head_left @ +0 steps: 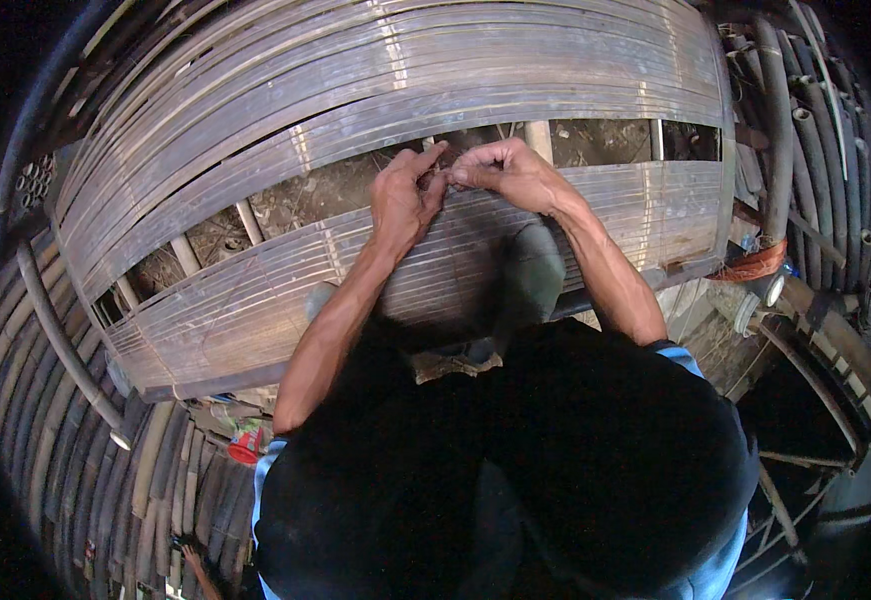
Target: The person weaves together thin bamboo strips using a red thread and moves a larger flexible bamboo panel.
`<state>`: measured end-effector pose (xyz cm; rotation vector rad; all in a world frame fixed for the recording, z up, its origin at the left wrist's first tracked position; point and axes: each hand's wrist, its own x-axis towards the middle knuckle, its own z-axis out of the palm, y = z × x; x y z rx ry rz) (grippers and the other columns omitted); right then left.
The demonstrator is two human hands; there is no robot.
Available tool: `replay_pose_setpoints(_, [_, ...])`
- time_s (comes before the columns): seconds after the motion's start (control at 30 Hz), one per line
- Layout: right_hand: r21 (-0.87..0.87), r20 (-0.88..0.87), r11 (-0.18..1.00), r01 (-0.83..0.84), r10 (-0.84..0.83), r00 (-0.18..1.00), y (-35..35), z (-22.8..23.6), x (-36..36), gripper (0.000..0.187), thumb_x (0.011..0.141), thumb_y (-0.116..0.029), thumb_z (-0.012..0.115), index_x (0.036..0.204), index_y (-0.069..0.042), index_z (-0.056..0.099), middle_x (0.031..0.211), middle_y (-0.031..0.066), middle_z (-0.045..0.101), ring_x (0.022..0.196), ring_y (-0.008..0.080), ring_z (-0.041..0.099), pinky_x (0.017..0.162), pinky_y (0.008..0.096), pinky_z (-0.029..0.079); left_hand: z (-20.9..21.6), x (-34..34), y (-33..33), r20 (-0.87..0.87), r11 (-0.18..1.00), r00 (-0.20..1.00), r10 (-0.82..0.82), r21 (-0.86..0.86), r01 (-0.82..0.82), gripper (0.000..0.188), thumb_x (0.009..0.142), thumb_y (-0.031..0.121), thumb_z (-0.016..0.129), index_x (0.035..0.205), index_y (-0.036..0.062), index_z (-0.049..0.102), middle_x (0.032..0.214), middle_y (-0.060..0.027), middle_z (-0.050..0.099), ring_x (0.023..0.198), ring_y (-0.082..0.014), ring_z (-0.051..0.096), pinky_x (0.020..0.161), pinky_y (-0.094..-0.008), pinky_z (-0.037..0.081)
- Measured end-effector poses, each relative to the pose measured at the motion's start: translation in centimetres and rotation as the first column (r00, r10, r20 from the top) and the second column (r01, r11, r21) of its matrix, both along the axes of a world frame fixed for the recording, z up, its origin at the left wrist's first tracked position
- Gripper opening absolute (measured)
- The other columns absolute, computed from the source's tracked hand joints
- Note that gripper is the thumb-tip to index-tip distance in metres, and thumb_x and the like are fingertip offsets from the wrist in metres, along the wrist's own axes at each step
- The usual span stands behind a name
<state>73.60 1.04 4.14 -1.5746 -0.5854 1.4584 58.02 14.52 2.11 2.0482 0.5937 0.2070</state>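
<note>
A wide slatted platform of narrow bamboo strips (255,115) spreads before me, split by a long gap (595,143) with crossbars and ground below. Over the gap's near edge my two hands meet. My left hand (405,198) is closed, thumb and fingers pinched, its index finger pointing toward the right hand. My right hand (517,178) also pinches, its fingertips almost touching the left ones. Whatever lies between the fingertips is too small and dark to name. Below them runs the nearer band of slats (245,300), partly in shadow.
Bamboo poles (105,490) are stacked at the left, and more poles (820,150) at the right. Orange cloth (752,264) is wrapped by the platform's right corner. A red object (245,446) lies at lower left. Another person's hand (191,553) shows near the bottom left.
</note>
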Motion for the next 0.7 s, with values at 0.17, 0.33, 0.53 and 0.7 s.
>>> replay_pose_setpoints(0.17, [0.015,0.110,0.999,0.035,-0.036,0.993,0.8,0.2,-0.1,0.016,0.095,-0.014,0.071,0.100,0.000,0.076,0.092,0.0056,0.075,0.088,0.0111,0.065,0.083,0.0288,0.053,-0.1,-0.1,0.3,-0.051,0.992,0.991,-0.122,-0.023,0.121,0.047,0.076,0.013,0.076,0.123,0.0089,0.070,0.085,-0.0091,0.063,0.087,-0.0288,0.061,0.081,-0.0398,0.049])
replay_pose_setpoints(0.33, [-0.047,0.244,0.996,0.080,-0.066,0.968,1.0,0.2,0.3,0.014,0.092,-0.012,0.073,0.099,-0.001,0.078,0.091,0.0080,0.077,0.085,0.0111,0.067,0.081,0.0288,0.054,1.2,0.4,-1.7,0.037,0.994,0.999,-0.013,-0.112,0.017,0.063,0.075,0.012,0.078,0.134,0.0043,0.059,0.089,-0.0078,0.070,0.091,-0.0274,0.061,0.086,-0.0396,0.048])
replay_pose_setpoints(0.53, [-0.068,0.396,0.993,0.100,-0.065,0.916,-0.4,0.8,0.7,0.013,0.090,-0.012,0.073,0.099,-0.006,0.079,0.085,0.0043,0.076,0.079,0.0090,0.065,0.076,0.0272,0.053,0.2,-1.1,-0.9,-0.019,0.771,0.958,0.286,-0.590,-0.242,0.053,0.084,0.003,0.073,0.133,-0.0003,0.051,0.078,-0.0046,0.069,0.074,-0.0134,0.062,0.073,-0.0276,0.049])
replay_pose_setpoints(0.7, [-0.195,0.474,0.977,0.090,0.013,0.881,-2.0,1.4,1.3,0.016,0.089,-0.019,0.076,0.093,-0.003,0.076,0.076,0.0002,0.067,0.068,0.0085,0.051,0.065,0.0274,0.045,0.4,-2.4,1.5,-0.162,0.563,0.914,0.372,-0.743,-0.361,0.045,0.090,0.001,0.067,0.131,-0.0008,0.048,0.075,-0.0047,0.066,0.068,-0.0103,0.061,0.066,-0.0236,0.048])
